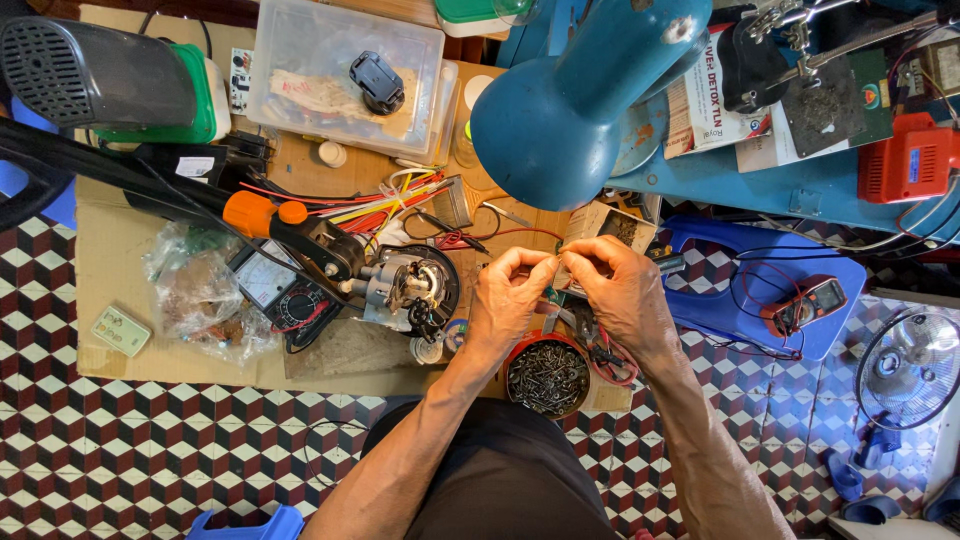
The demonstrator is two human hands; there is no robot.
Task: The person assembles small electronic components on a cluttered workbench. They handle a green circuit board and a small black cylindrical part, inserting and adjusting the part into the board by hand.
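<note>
Floor (150, 440): tiles in a red, white and black cube pattern. Cardboard sheet (120, 250) laid flat as work surface. Blue bench (760, 180) at upper right. Blue lamp shade (580, 100) overhead. Small fan (910, 365) at right edge.

Bare forearms, no sleeves; bare fingers (520, 262); dark trousers (510, 480).

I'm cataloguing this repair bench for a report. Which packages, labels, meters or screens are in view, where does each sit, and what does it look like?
Analog multimeter: left of the hands, dark body, pale dial.
Digital meter: on blue tray at right, red-orange, grey screen.
Printed paper package: top right, white with red bands.
Clear lidded box: top centre, rectangular.
Plastic bag: left, crumpled, clear.
Small cardboard box: above the hands, brown, open.
</note>
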